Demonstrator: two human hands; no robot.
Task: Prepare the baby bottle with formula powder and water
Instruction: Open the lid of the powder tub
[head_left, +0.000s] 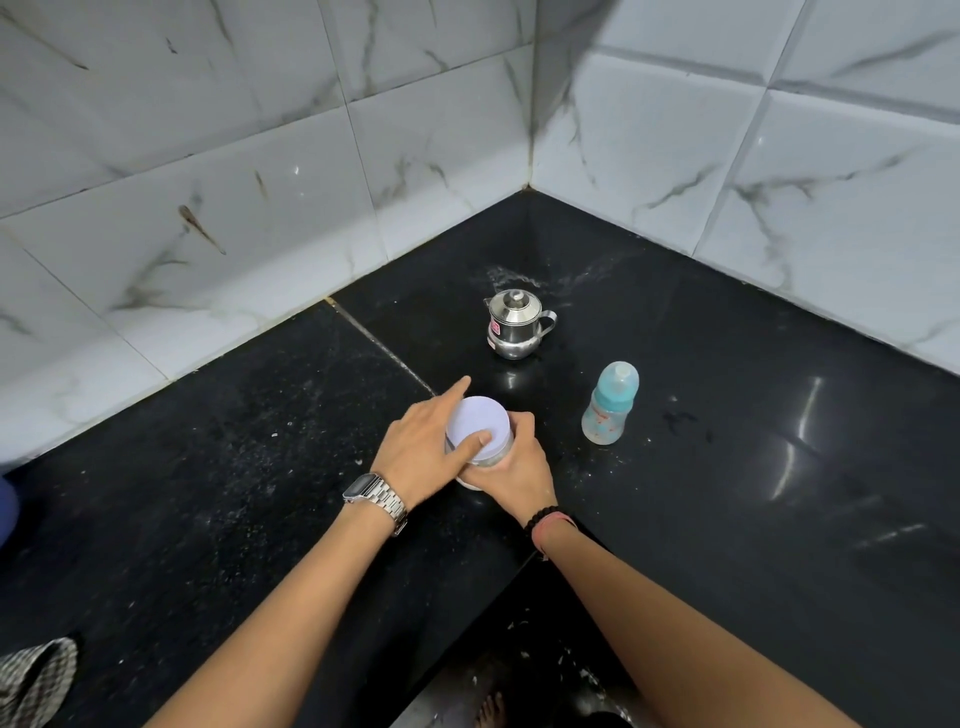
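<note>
Baby bottle (610, 402) capped upright, both hands gripping jar (480, 434), left hand (423, 449) on lid, right hand (514, 467) around body

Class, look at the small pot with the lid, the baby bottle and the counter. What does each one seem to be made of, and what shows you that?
Pot: probably polished steel; it shines silver like a mirror.
Baby bottle: likely clear plastic with a blue tint; you can see through it.
Counter: seems polished black stone; it is speckled, glossy and reflects light.
</note>
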